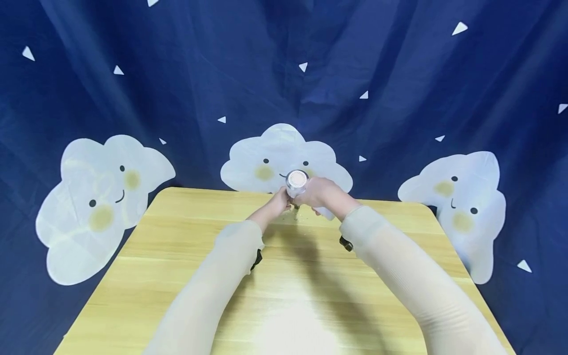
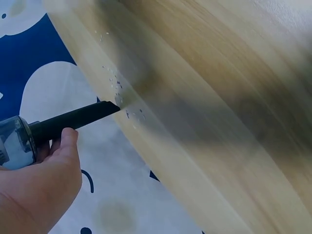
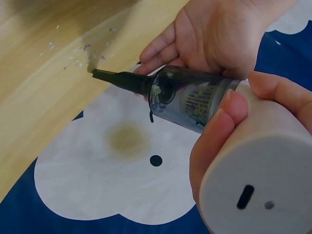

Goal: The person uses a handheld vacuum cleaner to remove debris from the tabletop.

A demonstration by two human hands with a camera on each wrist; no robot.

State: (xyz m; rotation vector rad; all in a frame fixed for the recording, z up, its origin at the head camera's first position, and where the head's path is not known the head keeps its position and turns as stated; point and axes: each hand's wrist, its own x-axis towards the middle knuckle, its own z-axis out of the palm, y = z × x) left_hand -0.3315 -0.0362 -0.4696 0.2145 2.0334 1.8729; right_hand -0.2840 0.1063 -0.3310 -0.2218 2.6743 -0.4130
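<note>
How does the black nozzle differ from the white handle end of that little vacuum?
The black nozzle is thin, dark and tapered, its tip at the table edge beside the small crumbs; the white handle end is thick, pale and blunt, with a slot in its flat face. The right hand grips the white handle end, while the left hand steadies the vacuum near the black nozzle. Both belong to one handheld vacuum.

Yellow wooden table point(image 1: 177, 276) low in the middle. Dark blue cloth point(image 1: 399, 88) behind, with small white triangles and three smiling white clouds point(image 1: 102, 207) at left, middle, right.
</note>
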